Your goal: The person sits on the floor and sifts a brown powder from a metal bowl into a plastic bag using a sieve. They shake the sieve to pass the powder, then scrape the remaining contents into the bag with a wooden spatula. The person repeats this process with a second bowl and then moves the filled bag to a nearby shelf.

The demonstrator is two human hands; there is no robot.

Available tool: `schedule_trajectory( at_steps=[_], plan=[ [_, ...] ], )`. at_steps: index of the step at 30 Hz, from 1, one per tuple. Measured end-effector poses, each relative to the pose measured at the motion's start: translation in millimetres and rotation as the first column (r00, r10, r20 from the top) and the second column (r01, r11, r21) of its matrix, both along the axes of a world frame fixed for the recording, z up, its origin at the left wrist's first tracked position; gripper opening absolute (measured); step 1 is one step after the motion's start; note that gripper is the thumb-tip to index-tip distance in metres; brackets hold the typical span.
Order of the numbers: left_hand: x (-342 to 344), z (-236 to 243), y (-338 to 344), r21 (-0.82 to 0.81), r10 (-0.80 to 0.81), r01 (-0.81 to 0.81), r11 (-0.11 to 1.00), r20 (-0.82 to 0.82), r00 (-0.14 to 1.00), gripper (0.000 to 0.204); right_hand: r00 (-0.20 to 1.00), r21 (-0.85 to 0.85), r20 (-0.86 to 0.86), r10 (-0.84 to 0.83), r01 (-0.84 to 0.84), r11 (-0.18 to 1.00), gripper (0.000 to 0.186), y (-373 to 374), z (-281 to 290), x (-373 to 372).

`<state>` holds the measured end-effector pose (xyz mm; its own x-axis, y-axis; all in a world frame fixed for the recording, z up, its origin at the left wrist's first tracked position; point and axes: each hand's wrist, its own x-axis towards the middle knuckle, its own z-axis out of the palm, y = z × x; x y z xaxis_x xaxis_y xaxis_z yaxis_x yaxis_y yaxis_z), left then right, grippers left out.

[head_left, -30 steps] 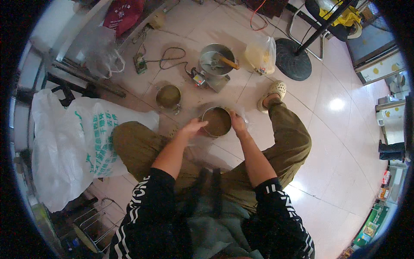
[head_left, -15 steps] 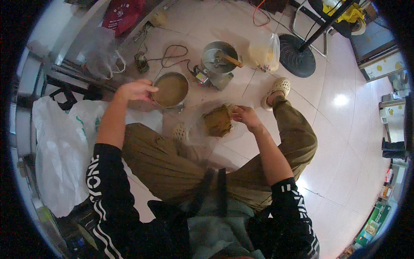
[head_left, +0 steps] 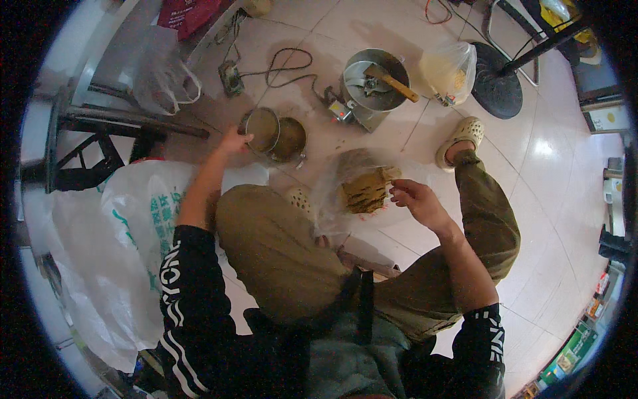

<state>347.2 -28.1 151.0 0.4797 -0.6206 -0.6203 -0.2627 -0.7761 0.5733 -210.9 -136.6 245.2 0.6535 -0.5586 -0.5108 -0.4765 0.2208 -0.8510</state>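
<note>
My left hand (head_left: 237, 142) grips the rim of a round metal sieve (head_left: 263, 130), which is tilted over a round metal bowl (head_left: 294, 138) on the floor. The bowl shows to the right of the sieve, with a brownish inside. Between my knees lies a clear plastic bag (head_left: 330, 174), its mouth spread around a mass of brown powder (head_left: 365, 191). My right hand (head_left: 423, 205) is at the bag's right edge, thumb and fingers pinched on the plastic. The fingertips partly hide what they hold.
An electric grinder (head_left: 376, 80) with a wooden-handled tool (head_left: 399, 86) across its bowl stands ahead, its cord running to a power strip (head_left: 231, 78). Right of it are a tied clear bag (head_left: 448, 72) and a round black stand base (head_left: 496, 80). White sacks (head_left: 126, 246) lie left.
My left hand has lifted and tilted the sieve leftward, uncovering part of the bowl beneath. My right hand stays at the bag of powder. The whole view has shifted.
</note>
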Motion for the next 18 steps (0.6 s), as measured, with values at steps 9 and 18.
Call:
schedule_trajectory(
  at_steps=[9, 18],
  plan=[
    [-91, -1, 5, -0.084, -0.132, 0.277, 0.957, 0.725, 0.676, 0.049, 0.996, -0.220, -0.040, 0.084, -0.091, 0.971, 0.036, 4, 16, 12],
    [-128, -22, 22, -0.131, -0.143, 0.425, 0.896, 0.820, 0.555, 0.045, 0.993, -0.440, -0.003, 0.114, -0.104, 0.892, 0.026, 4, 9, -5]
  ],
)
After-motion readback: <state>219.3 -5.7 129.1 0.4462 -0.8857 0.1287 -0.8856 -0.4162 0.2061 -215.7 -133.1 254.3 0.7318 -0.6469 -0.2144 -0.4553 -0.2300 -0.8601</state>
